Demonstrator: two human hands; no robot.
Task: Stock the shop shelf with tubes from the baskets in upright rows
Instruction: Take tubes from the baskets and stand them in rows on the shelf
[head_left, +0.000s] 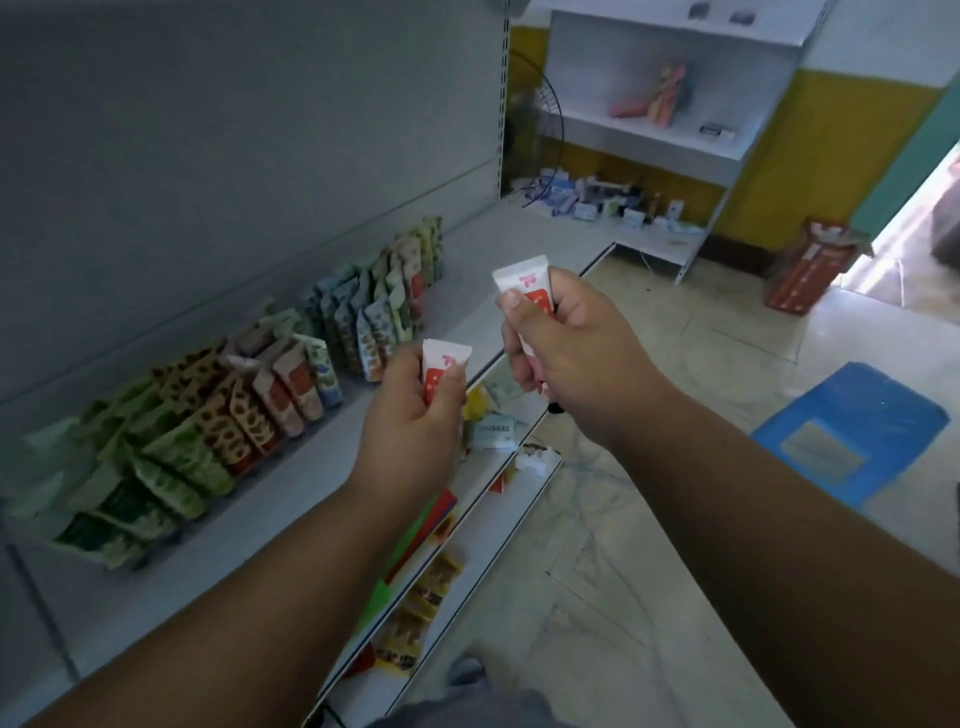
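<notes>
My left hand (410, 421) grips a white and red tube (442, 364) upright, its flat crimped end on top. My right hand (563, 348) grips a second white and red tube (524, 280), also crimped end up, a little higher and to the right. Both hands hover above the front edge of the grey shop shelf (291, 499). On that shelf stand rows of upright tubes (291, 384) in green, brown, pink and blue, reaching from near left to far right along the back panel.
Lower shelves (467, 545) below the hands hold packets and small boxes. A blue basket (852, 431) lies on the tiled floor at right. A red carton (810, 270) stands near the doorway. A white shelf unit (660, 124) with small goods stands at the back.
</notes>
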